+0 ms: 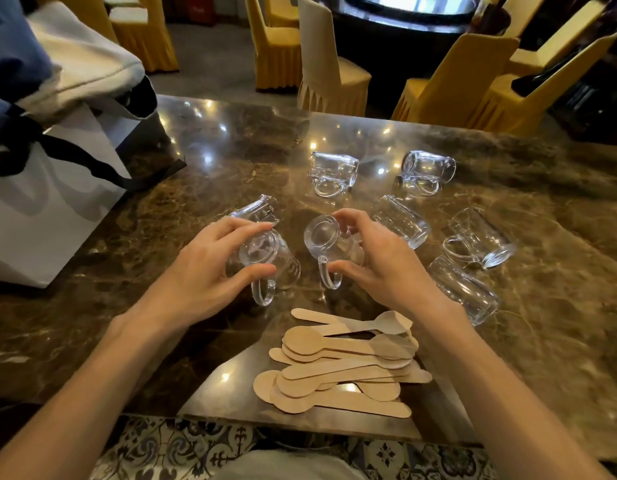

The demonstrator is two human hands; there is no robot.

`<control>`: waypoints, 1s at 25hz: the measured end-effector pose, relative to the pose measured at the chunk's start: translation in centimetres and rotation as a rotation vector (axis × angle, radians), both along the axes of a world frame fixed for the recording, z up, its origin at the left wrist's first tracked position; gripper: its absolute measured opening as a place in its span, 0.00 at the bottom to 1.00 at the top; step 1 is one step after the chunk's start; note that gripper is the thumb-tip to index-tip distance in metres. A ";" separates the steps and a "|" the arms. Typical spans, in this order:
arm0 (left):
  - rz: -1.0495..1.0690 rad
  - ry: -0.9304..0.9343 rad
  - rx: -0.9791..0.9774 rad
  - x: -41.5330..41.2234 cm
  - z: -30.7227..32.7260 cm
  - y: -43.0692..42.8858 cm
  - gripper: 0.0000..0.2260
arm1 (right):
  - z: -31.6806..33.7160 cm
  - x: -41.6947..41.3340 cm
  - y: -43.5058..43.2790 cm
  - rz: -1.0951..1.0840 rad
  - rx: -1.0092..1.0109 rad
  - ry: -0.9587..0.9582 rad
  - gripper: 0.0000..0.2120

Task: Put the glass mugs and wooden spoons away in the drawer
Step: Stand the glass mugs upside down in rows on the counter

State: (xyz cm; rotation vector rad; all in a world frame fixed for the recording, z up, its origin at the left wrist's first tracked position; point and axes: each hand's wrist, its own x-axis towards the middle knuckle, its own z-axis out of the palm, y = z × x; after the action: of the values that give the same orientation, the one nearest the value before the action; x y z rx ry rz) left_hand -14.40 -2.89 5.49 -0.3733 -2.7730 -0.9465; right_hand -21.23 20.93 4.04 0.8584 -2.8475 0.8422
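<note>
L hand (210,268) grasping glass mug (265,261) | R hand (376,261) grasping 2nd mug (326,244) | 6 more mugs + wooden spoons (345,362) on desk (92,323) | drawer not in view, nothing stowed yet afaict

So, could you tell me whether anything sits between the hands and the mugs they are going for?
Nothing visible does. The left hand is already closed around one mug, and the right hand around another. No drawer is in view, so the way there cannot be judged.
</note>
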 end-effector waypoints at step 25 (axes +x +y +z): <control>-0.135 -0.049 -0.316 -8.7 1.4 4.4 0.27 | -2.0 -2.0 1.8 -0.175 -0.556 -0.406 0.32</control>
State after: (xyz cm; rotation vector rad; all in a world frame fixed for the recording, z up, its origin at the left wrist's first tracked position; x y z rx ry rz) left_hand -23.07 1.55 6.91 -0.5972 -2.9773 -0.5445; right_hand -23.25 22.73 2.05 0.3932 -2.6735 1.8271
